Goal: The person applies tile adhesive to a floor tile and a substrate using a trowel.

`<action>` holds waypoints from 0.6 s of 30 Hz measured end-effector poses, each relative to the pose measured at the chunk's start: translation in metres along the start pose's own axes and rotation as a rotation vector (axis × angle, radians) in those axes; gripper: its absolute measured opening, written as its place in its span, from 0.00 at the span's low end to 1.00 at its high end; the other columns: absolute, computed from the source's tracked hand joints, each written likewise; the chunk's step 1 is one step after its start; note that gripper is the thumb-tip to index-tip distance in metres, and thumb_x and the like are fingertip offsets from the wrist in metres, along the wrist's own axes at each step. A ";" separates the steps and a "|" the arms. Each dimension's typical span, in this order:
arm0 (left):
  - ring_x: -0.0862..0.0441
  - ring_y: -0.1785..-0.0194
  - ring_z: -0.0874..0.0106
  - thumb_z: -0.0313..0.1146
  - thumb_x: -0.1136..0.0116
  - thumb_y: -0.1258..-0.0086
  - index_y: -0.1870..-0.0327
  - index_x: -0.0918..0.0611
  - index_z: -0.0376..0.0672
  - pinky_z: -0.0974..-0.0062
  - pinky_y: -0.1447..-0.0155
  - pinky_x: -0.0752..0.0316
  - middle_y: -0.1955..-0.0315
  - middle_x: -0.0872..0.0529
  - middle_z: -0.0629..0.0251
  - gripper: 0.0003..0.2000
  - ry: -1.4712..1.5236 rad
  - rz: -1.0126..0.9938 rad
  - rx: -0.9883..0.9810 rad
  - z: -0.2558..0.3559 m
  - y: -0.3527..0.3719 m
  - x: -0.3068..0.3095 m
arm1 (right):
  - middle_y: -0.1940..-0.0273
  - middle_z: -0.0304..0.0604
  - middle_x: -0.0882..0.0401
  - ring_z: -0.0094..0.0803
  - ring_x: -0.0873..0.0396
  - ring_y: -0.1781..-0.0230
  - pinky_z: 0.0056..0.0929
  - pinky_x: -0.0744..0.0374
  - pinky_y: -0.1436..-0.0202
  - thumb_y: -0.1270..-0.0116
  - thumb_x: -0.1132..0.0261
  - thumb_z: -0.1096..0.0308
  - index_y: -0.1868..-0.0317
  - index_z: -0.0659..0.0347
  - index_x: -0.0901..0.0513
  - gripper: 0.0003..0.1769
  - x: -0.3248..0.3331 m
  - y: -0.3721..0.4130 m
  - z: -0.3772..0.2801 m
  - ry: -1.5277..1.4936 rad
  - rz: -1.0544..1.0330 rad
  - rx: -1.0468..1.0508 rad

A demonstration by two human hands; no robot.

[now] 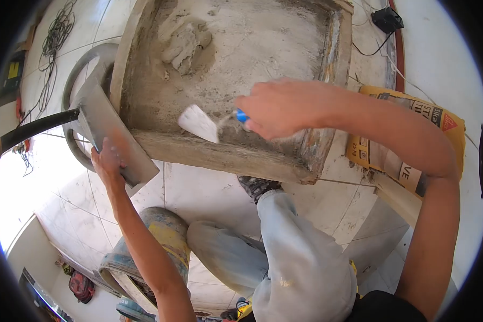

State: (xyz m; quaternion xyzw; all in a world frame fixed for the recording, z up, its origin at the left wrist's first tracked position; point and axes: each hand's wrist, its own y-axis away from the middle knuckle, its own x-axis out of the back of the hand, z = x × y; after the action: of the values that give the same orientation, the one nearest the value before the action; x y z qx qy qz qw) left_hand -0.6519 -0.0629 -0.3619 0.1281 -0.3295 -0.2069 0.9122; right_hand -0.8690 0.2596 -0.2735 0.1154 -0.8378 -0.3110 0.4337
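Note:
My right hand point(276, 110) is closed round the blue handle of a trowel point(198, 123). The trowel's pale blade, blurred by motion, hangs over the near left corner of a wooden mixing trough point(209, 150). Inside the trough lies a lump of wet grey mortar point(188, 45), with a thin layer spread around it. Outside the trough's left corner, my left hand point(110, 161) grips the lower edge of a broad grey metal plate point(115, 131), partly hiding its fingers. A black handle point(43, 126) meets the plate's upper left side.
A grey ring-shaped object point(72, 88) lies behind the plate. Right of the trough is a yellow bag point(445, 121) of powder. A stained bucket point(163, 231) stands beside my left leg. Cables point(56, 40) run over the tiled floor, and a black adapter point(387, 20) sits far right.

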 end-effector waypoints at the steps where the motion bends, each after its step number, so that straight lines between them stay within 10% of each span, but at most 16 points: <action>1: 0.33 0.83 0.77 0.41 0.43 0.28 0.51 0.27 0.39 0.76 0.81 0.37 0.80 0.29 0.69 0.16 0.009 -0.002 -0.001 -0.002 -0.001 0.000 | 0.70 0.58 0.18 0.53 0.16 0.66 0.49 0.18 0.60 0.29 0.43 0.59 0.59 0.68 0.21 0.17 0.005 -0.026 0.000 0.018 0.043 0.061; 8: 0.37 0.85 0.78 0.40 0.45 0.27 0.55 0.28 0.40 0.76 0.82 0.37 0.81 0.32 0.71 0.13 -0.014 -0.036 0.001 0.001 -0.001 -0.001 | 0.74 0.50 0.18 0.41 0.19 0.78 0.41 0.19 0.74 0.26 0.44 0.55 0.68 0.69 0.18 0.23 0.031 -0.162 -0.032 -0.063 -0.088 0.086; 18: 0.36 0.84 0.79 0.38 0.45 0.26 0.58 0.29 0.40 0.76 0.82 0.37 0.81 0.32 0.71 0.11 0.026 -0.030 0.006 0.007 0.004 -0.004 | 0.66 0.53 0.13 0.45 0.14 0.64 0.46 0.18 0.65 0.27 0.44 0.59 0.60 0.66 0.15 0.18 0.037 -0.146 -0.048 0.083 -0.075 0.191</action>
State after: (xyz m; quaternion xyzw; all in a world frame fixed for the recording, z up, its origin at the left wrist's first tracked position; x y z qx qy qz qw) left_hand -0.6581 -0.0579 -0.3574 0.1383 -0.3163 -0.2178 0.9129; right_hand -0.8642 0.1087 -0.3191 0.2003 -0.8399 -0.2408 0.4433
